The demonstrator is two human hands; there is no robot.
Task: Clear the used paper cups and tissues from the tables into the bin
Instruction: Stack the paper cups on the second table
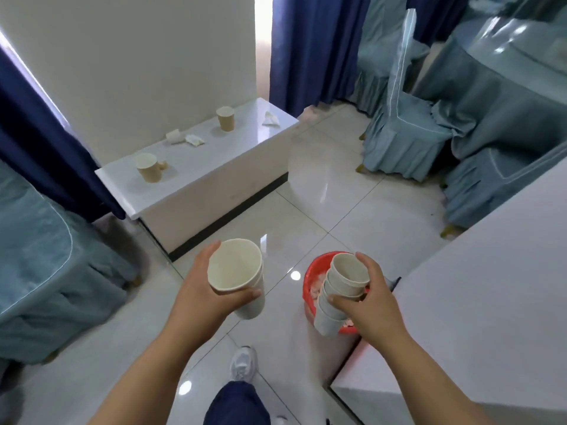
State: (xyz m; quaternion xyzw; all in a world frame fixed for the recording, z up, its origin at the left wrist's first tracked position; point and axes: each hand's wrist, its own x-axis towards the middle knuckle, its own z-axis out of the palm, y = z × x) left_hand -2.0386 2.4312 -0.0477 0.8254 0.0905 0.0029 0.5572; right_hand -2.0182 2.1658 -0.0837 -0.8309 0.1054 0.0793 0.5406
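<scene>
Above the red bin (308,288), right hand (366,306) holds stacked cups (345,279); left hand (205,291) grips larger cups (236,268).

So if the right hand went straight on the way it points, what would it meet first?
Probably the red bin beneath the right hand and its cup stack; depth is hard to judge.

The wide cups (236,271) at six o'clock and the small cups (340,289) at five o'clock are off-white, and the bin (309,286) there is red. At eleven o'clock, the glossy white worktop (214,157) bears a near tan cup (148,168), a far tan cup (226,119) and white tissues (185,138). The curtains (313,41) are navy. The chair covers (402,133) are dusty blue with pale piping. The floor (337,194) is white tile with dark joints.
</scene>
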